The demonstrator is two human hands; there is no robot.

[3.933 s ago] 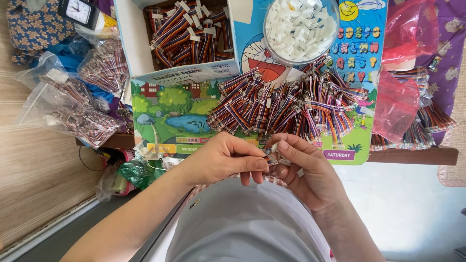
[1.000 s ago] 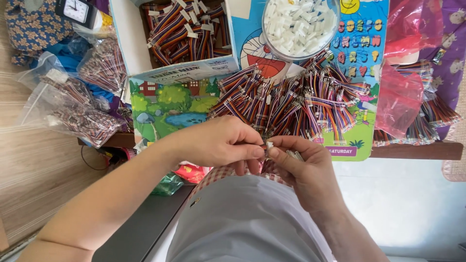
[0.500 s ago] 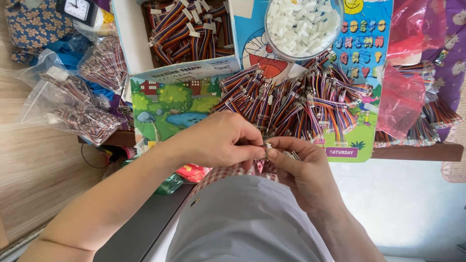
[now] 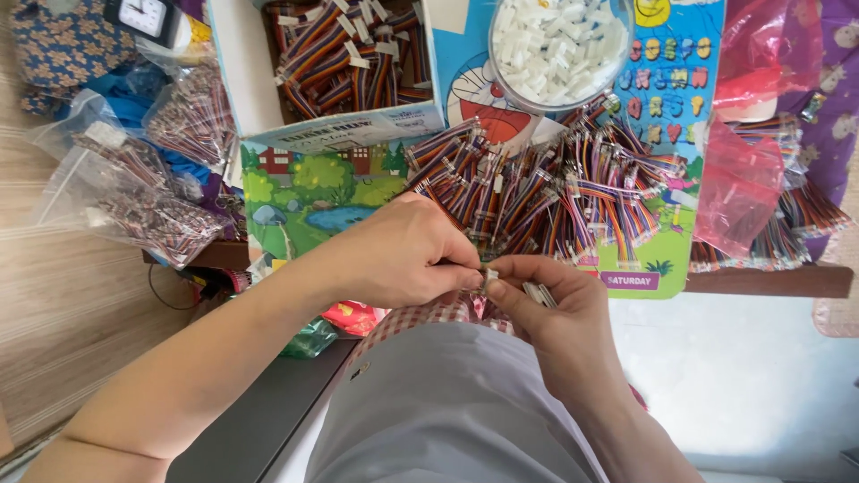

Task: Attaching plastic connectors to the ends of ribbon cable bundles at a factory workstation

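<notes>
Left hand (image 4: 403, 255) and right hand (image 4: 546, 304) meet just off the tabletop's near edge, each grip pinching a small white connector (image 4: 489, 279) — its wires hidden. Best held steady, square, below the wire pile (image 4: 537, 188).

Clock (image 4: 143, 16), red bag (image 4: 739, 186), bagged wires (image 4: 148, 206)

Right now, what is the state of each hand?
Left hand: closed, pinching a small white connector.
Right hand: closed, pinching the same connector.
</notes>
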